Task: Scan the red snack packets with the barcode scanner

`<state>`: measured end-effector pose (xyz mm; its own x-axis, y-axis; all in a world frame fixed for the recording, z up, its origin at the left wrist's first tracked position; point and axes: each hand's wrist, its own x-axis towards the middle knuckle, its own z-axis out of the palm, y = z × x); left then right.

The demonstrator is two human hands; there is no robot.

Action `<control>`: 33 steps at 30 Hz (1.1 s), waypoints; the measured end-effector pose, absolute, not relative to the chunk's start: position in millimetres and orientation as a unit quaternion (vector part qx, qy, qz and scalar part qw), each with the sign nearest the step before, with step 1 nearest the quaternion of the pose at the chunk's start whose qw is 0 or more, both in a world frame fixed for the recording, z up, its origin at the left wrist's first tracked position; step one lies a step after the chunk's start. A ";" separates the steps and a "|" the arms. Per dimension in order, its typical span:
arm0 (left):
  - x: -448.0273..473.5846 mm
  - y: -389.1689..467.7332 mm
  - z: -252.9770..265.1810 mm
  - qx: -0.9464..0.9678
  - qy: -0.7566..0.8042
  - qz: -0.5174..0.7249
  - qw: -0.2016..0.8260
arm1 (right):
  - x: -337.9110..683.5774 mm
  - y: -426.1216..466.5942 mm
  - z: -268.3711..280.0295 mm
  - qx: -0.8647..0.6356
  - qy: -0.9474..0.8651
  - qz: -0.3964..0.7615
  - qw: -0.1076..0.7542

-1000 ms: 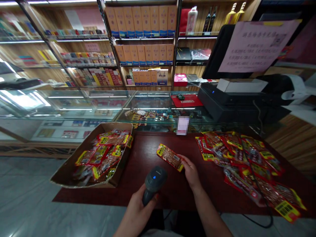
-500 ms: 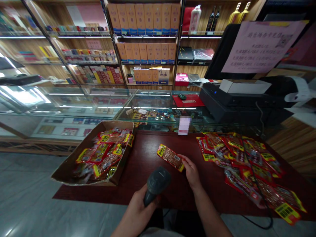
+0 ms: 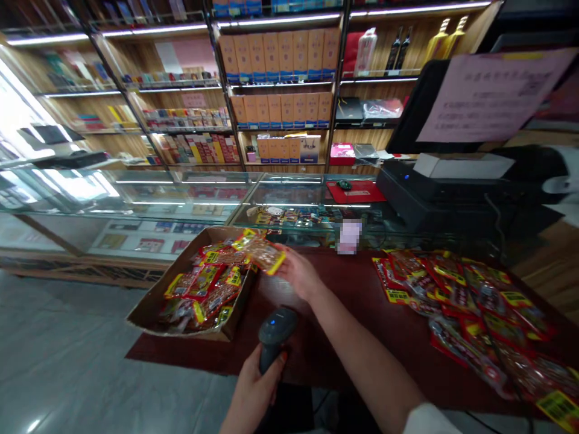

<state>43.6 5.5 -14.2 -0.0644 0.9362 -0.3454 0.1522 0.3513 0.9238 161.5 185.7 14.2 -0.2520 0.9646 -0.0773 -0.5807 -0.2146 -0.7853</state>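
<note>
My left hand [image 3: 257,380] is wrapped round the handle of a dark grey barcode scanner [image 3: 277,328], which shows a small blue light on top. Reaching forward and left, my right hand [image 3: 297,272] pinches one end of a red and yellow snack packet [image 3: 262,252]. The packet's far end hangs over the right edge of an open cardboard box [image 3: 181,334]. Inside the box lies a heap of similar snack packets [image 3: 210,280]. Another pile of these packets [image 3: 456,295] spreads over the right part of the dark red table [image 3: 344,325].
A glass display counter [image 3: 181,208] runs behind the table. At the right stand a monitor with a pink sheet [image 3: 488,99] and a black cash register base [image 3: 434,199]. A dark cable crosses the right pile. Shelves of orange boxes [image 3: 280,54] line the back wall.
My right hand has carried the packet from the table's middle leftward and forward to the box. The scanner has shifted slightly left, and its blue light now shows. The view has turned a little left.
</note>
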 end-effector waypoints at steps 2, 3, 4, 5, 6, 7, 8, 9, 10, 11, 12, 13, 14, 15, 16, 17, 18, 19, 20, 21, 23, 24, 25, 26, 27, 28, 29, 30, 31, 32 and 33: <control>41.9 5.6 -13.3 0.439 0.635 0.363 0.523 | 141.3 196.3 21.4 -0.305 -0.405 0.715 0.482; 40.7 5.8 -13.8 0.441 0.637 0.359 0.520 | 139.8 198.6 19.7 -0.315 -0.455 0.682 0.478; 39.3 5.9 -15.2 0.443 0.638 0.355 0.520 | 144.7 198.9 15.0 -0.334 -0.506 0.634 0.480; 37.9 6.1 -17.4 0.448 0.636 0.351 0.521 | 156.1 197.2 8.2 -0.363 -0.555 0.569 0.486; 36.5 6.2 -20.2 0.453 0.633 0.349 0.521 | 173.7 194.0 0.3 -0.410 -0.594 0.492 0.487; 35.4 6.2 -23.3 0.457 0.631 0.346 0.523 | 196.5 190.1 -7.9 -0.473 -0.619 0.408 0.476; 34.8 6.4 -26.5 0.459 0.630 0.343 0.524 | 223.4 186.1 -15.8 -0.554 -0.624 0.317 0.451; 34.5 6.7 -29.4 0.460 0.630 0.340 0.525 | 252.8 182.5 -22.9 -0.646 -0.605 0.224 0.407; 34.8 7.2 -31.7 0.460 0.630 0.335 0.528 | 282.8 179.8 -29.3 -0.725 -0.572 0.144 0.356; 35.5 8.0 -33.3 0.460 0.630 0.333 0.530 | 311.7 177.6 -35.1 -0.781 -0.538 0.087 0.306; 36.7 9.0 -34.1 0.461 0.628 0.330 0.533 | 337.8 175.8 -40.5 -0.819 -0.508 0.053 0.260; 38.3 10.2 -34.1 0.464 0.625 0.329 0.535 | 359.8 173.7 -45.7 -0.844 -0.488 0.033 0.219; 40.3 11.4 -33.3 0.467 0.621 0.331 0.536 | 376.6 170.9 -50.9 -0.858 -0.479 0.024 0.185; 42.6 12.6 -32.0 0.469 0.616 0.332 0.539 | 387.6 166.9 -56.2 -0.862 -0.480 0.016 0.160; 45.2 13.8 -30.3 0.469 0.612 0.332 0.543 | 392.7 161.4 -61.5 -0.860 -0.490 0.007 0.143; 48.0 14.8 -28.5 0.468 0.609 0.331 0.548 | 392.3 154.3 -66.8 -0.852 -0.506 -0.005 0.134; 50.9 15.6 -26.9 0.466 0.607 0.330 0.552 | 386.9 145.6 -71.9 -0.841 -0.525 -0.018 0.131; 53.8 16.3 -25.4 0.464 0.606 0.329 0.556 | 377.7 135.3 -76.8 -0.829 -0.543 -0.032 0.133; 56.7 16.8 -24.3 0.463 0.604 0.329 0.560 | 365.9 123.9 -81.3 -0.816 -0.560 -0.042 0.138; 59.3 17.2 -23.5 0.464 0.601 0.328 0.562 | 353.0 111.8 -85.3 -0.804 -0.575 -0.045 0.145; 63.4 17.8 -22.4 0.466 0.596 0.327 0.567 | 329.5 88.7 -91.0 -0.781 -0.601 -0.037 0.164; 64.8 18.2 -21.8 0.467 0.593 0.327 0.569 | 321.5 79.2 -92.6 -0.772 -0.611 -0.028 0.175; 65.8 18.7 -21.0 0.466 0.592 0.326 0.571 | 317.3 72.1 -93.2 -0.765 -0.616 -0.015 0.186; 66.2 19.4 -19.9 0.465 0.594 0.324 0.571 | 317.0 67.6 -92.9 -0.762 -0.616 -0.001 0.198; 66.3 20.3 -18.5 0.463 0.597 0.321 0.571 | 320.6 65.9 -91.9 -0.764 -0.610 0.013 0.212; 66.1 21.3 -16.9 0.462 0.601 0.319 0.569 | 327.5 66.8 -90.4 -0.767 -0.600 0.024 0.226; 65.8 22.4 -15.1 0.461 0.606 0.317 0.566 | 336.6 69.7 -88.4 -0.771 -0.589 0.032 0.240; 65.3 23.4 -13.2 0.460 0.610 0.316 0.563 | 346.9 74.1 -86.2 -0.776 -0.579 0.036 0.249; 64.9 24.2 -11.5 0.459 0.614 0.315 0.560 | 357.3 79.3 -84.2 -0.781 -0.571 0.036 0.251; 64.5 24.7 -10.0 0.458 0.616 0.316 0.558 | 366.9 84.8 -82.4 -0.786 -0.566 0.036 0.244; 64.4 24.8 -9.0 0.458 0.616 0.316 0.557 | 375.2 90.2 -80.9 -0.791 -0.566 0.039 0.229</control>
